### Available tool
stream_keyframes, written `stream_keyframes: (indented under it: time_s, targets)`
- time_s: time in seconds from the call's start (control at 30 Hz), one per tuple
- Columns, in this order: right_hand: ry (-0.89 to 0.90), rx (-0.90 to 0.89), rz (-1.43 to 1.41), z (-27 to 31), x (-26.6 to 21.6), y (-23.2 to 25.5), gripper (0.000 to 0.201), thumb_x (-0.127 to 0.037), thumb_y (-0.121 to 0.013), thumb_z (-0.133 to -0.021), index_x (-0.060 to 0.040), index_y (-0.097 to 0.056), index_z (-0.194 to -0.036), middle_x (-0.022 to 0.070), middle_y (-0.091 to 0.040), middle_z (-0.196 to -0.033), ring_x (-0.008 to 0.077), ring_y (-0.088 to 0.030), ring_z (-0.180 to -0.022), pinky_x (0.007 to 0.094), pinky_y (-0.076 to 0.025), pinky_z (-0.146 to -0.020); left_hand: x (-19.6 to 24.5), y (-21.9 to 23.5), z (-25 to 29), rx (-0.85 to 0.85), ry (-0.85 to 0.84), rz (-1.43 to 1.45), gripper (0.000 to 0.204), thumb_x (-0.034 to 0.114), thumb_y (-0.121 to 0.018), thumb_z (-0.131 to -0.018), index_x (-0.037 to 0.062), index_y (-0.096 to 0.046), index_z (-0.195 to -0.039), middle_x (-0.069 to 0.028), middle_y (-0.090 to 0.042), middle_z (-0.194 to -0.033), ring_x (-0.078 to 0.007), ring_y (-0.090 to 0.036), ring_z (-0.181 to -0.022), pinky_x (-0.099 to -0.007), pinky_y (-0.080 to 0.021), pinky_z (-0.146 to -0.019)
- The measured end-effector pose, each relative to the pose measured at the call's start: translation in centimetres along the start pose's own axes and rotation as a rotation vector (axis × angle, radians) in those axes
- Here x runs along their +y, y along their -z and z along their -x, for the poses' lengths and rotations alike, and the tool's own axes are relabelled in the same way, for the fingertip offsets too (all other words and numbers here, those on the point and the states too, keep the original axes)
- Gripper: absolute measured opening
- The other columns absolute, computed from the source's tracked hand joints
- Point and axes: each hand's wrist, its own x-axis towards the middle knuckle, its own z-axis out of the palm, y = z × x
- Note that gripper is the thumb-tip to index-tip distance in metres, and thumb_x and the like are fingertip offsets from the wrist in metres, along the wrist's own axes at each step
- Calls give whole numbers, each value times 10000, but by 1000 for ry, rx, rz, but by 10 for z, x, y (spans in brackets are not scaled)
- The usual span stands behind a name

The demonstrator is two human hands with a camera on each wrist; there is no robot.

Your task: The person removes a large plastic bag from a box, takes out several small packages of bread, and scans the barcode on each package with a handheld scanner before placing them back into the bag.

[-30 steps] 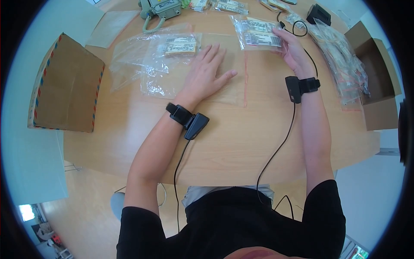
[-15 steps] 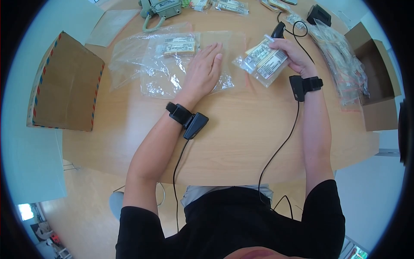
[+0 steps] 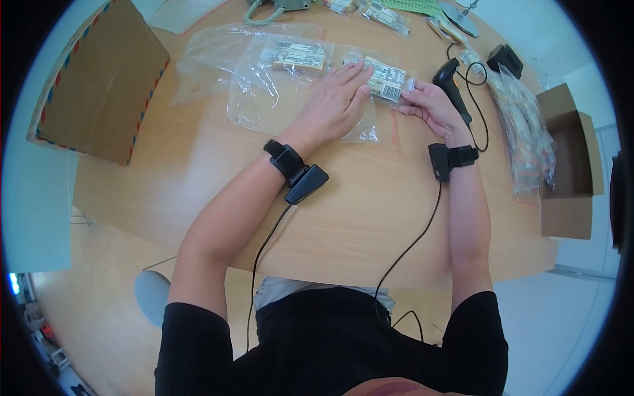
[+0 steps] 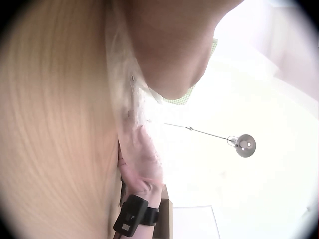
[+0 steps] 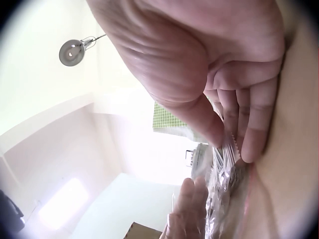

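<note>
A clear plastic packet with white printed labels [image 3: 386,79] lies over the right part of a large clear zip bag [image 3: 264,102]. My right hand [image 3: 432,111] pinches the packet's right end; in the right wrist view its thumb and fingers close on the serrated plastic edge [image 5: 231,149]. Stretched out over the large bag, my left hand [image 3: 333,105] has its fingertips at the packet's left side. Left of those fingers, a second labelled packet [image 3: 300,55] shows at the large bag's upper part.
Just right of my right hand lies a black handheld scanner [image 3: 449,86] with its cable. A pile of bagged packets [image 3: 528,132] leans by an open cardboard box [image 3: 568,165]. Another cardboard box [image 3: 99,86] stands at the left. A telephone [image 3: 281,5] and a lamp base [image 3: 462,18] are at the back.
My right hand has brought the labelled packet leftward and down onto the large bag, next to the second packet. My left fingers have reached to its edge. The head view has turned slightly.
</note>
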Motion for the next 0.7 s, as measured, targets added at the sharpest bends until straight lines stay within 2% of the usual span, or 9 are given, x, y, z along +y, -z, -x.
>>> stream_keyframes:
  time_s: [0.1,0.13,0.23,0.33,0.43,0.53,0.7]
  targets:
    - [-18,50,109,-4,2,-2,322,-212,-714,-1043,5,-683,-1279,42,-746,-1094,74,-717,-960,202,-607,-844,-2,-1,2,-14,8,-1,505,336,-411,-1152,54,-530,-1554,-203,-489,-1620,-364,-404,-1539,-486,-265,-1294]
    - [-5,105,156,-3,1,-10,298,-267,-741,-1030,-14,-728,-1186,24,-755,-991,59,-714,-873,184,-597,-789,-2,-1,2,-25,13,-2,503,335,-403,-1156,63,-523,-1563,-193,-480,-1632,-357,-391,-1550,-482,-259,-1297]
    - [-27,193,341,-9,-6,-25,296,-327,-763,-1012,-35,-757,-1059,4,-745,-872,47,-697,-758,174,-569,-667,-2,-2,3,-36,28,-14,508,340,-399,-1158,68,-514,-1570,-194,-475,-1634,-357,-384,-1554,-476,-256,-1301]
    - [-71,198,478,-18,-11,-30,351,-398,-767,-999,-54,-752,-935,-7,-725,-777,40,-661,-636,175,-517,-557,-3,-4,3,-41,45,3,514,349,-393,-1158,72,-508,-1576,-192,-469,-1638,-357,-376,-1557,-473,-250,-1307]
    - [-127,182,624,-29,-18,-35,410,-446,-737,-1004,-57,-727,-876,3,-709,-721,57,-627,-553,213,-494,-496,-5,-6,4,-37,36,-11,520,355,-389,-1158,73,-502,-1580,-188,-465,-1642,-356,-369,-1559,-469,-246,-1312]
    - [-132,217,866,-39,-22,-46,309,-298,-671,-1016,-39,-699,-850,17,-663,-653,102,-625,-490,258,-499,-455,-5,-7,4,-40,49,-10,520,355,-391,-1157,74,-502,-1580,-183,-461,-1645,-356,-365,-1561,-469,-243,-1315]
    - [-151,205,1163,-50,-31,-60,316,-193,-569,-966,10,-699,-762,98,-695,-634,191,-684,-522,338,-546,-525,-4,-6,4,-34,47,-3,526,354,-398,-1154,57,-501,-1575,-183,-462,-1644,-351,-365,-1561,-468,-245,-1313]
